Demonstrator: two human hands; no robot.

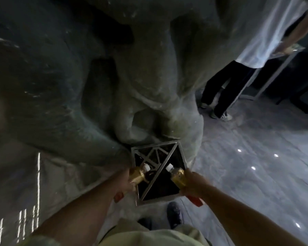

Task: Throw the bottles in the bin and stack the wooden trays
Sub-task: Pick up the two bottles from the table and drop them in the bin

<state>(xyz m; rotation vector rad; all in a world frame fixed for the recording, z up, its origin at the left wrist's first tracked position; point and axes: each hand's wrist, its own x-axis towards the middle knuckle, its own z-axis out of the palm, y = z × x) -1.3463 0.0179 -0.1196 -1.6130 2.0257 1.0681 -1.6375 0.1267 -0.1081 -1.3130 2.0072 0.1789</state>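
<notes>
1. Head view: step in hand is the bottle throw. Both bottles are held over the bin (154, 145), none dropped yet, going by how they sit.
2. Bin stands on the floor (247, 157) against the foot of a sculpted rock-like column (114, 77). It has a square metal rim, metal bars (160, 172) crossing the top, and is dark inside.
3. Left hand (125, 182) grips the left bottle (137, 174) round its body. Amber liquid, white cap pointing forward over the bin's left edge, red label end showing below the hand.
4. Right hand (194, 183) grips the right bottle (177, 176) the same way. Its cap is over the bin's right edge near the diagonal bar, and its red label end sticks out behind the hand.
5. Grip state: fingers of both hands wrapped tight on the bottles, no slack seen. Finger detail is blurred.
6. Next move, my read: aim each bottle at a gap between the bars, then let go. The bars could catch or bounce a bottle, so tip it cap-first through an opening.
7. Wooden trays are not in view, so the stacking step looks not yet started.
8. Also seen: the person's own shoe (173, 213) just beside the bin's near edge, and a second person (220, 89) standing well apart at far right.
</notes>
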